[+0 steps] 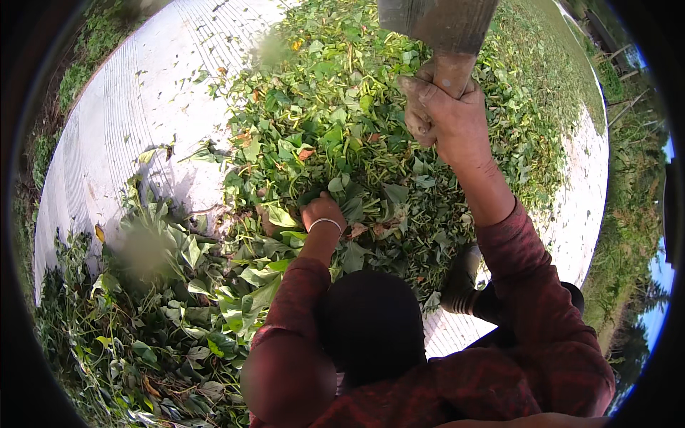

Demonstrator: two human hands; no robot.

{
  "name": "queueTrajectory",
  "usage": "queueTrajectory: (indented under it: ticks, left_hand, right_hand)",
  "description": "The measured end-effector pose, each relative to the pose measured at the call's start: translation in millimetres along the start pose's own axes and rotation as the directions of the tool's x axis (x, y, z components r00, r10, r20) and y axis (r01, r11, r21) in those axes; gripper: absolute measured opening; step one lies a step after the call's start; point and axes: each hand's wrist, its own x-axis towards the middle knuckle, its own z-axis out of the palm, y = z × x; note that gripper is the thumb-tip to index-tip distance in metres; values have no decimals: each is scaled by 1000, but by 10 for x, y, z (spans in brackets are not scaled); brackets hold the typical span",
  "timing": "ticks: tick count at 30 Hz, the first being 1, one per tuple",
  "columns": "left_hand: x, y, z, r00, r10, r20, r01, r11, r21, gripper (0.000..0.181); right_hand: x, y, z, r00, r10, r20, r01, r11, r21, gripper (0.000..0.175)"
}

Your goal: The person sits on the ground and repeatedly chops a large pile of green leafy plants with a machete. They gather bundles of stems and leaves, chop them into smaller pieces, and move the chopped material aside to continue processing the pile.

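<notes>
My right hand [452, 120] is closed around the wooden handle [454, 72] of a cleaver. The cleaver's broad dark metal blade [436, 24] is raised toward the camera and cut off by the top of the picture. Lower down, my left hand [324, 211], with a pale band at the wrist, grips a bunch of leafy green vines [353, 211]; leaves partly hide its fingers. Under and beyond both hands spreads a heap of chopped leaves and stems [332, 107], with a few brown leaves among the green.
Long uncut vines [160, 331] are piled at the lower left. Grooved pale concrete [128, 107] shows at the left, scattered with leaf bits. A dark boot [463, 283] stands at the chopped heap's near right edge. Grass and shrubs [631, 203] border the concrete at the right.
</notes>
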Motion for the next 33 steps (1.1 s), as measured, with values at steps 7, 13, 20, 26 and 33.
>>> queueTrajectory:
  ticks: [7, 13, 20, 26, 33]
  left_hand:
    - [22, 23, 16, 998, -2, 60, -2, 998, 56, 65]
    - [67, 7, -40, 993, -35, 110, 31, 999, 38, 86]
    - [102, 43, -46, 990, -20, 136, 13, 999, 52, 78]
    - [136, 54, -43, 993, -8, 115, -9, 989, 145, 83]
    - [130, 24, 12, 996, -10, 88, 3, 997, 72, 76]
  right_hand:
    - [-1352, 1742, -19, 783, 604, -148, -483, 442, -755, 39]
    - [-669, 1071, -294, 954, 298, -7, -247, 775, -582, 37]
    - [-594, 407, 24, 972, -74, -223, 120, 972, 200, 17]
    - [-1849, 2045, 98, 815, 530, -233, -538, 547, -641, 36]
    - [-363, 594, -209, 993, 111, -38, -114, 988, -107, 17]
